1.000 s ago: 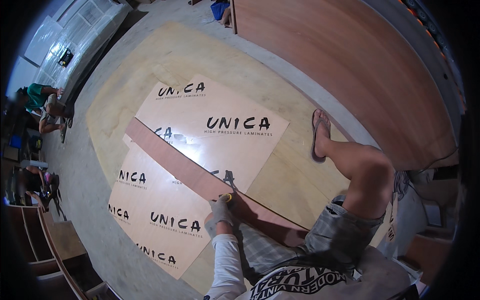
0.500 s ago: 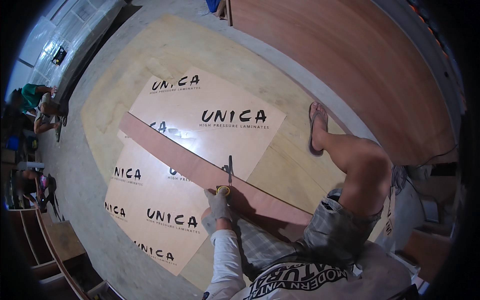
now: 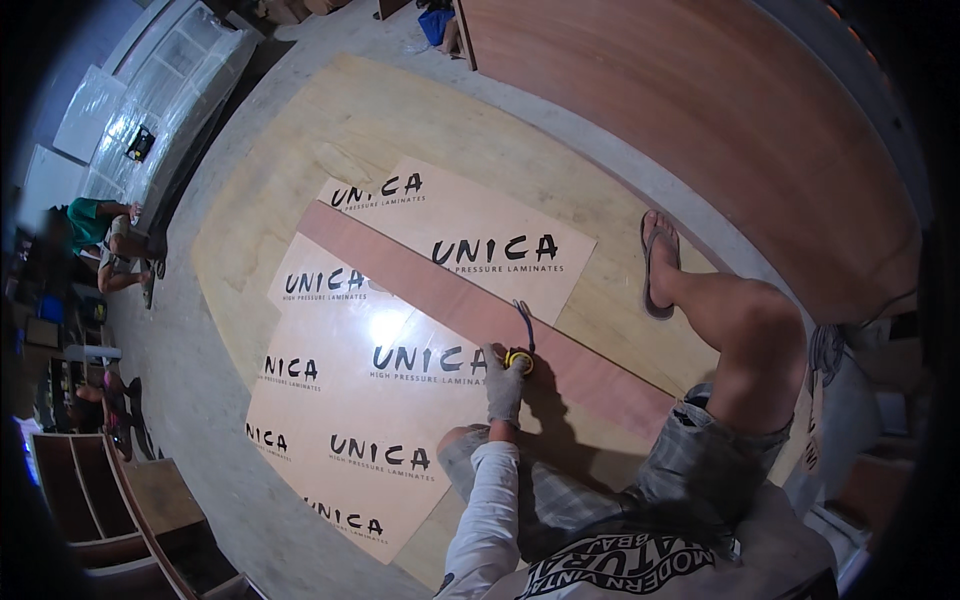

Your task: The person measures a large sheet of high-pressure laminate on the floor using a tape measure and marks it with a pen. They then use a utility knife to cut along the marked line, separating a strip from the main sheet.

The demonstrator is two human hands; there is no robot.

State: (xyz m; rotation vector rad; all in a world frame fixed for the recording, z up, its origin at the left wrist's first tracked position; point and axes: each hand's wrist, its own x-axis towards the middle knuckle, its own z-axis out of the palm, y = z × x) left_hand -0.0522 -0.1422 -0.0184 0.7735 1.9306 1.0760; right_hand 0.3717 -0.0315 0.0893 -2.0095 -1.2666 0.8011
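My left hand (image 3: 506,385), in a pale glove, is closed around a small round yellow-and-black tape measure (image 3: 519,361). It rests at the near edge of a long, narrow reddish-brown wood strip (image 3: 440,285). A thin dark strap or strip (image 3: 527,325) runs from beside the tape measure across the wood; I cannot tell what it is. The wood strip lies slantwise over pale, printed laminate sheets (image 3: 330,415), its near right end by my bent leg. No part of my right hand shows.
Beneath the sheets is a large plywood panel (image 3: 240,240) on the concrete floor (image 3: 185,360). A big reddish board (image 3: 700,110) stands at the far right. At left are two other people, one in a green shirt (image 3: 90,222), and an open wooden cabinet frame (image 3: 100,500).
The wood strip has slid away from me and to the right over the sheets, uncovering more print on its near side. My left hand moved along with it. The view shifted slightly.
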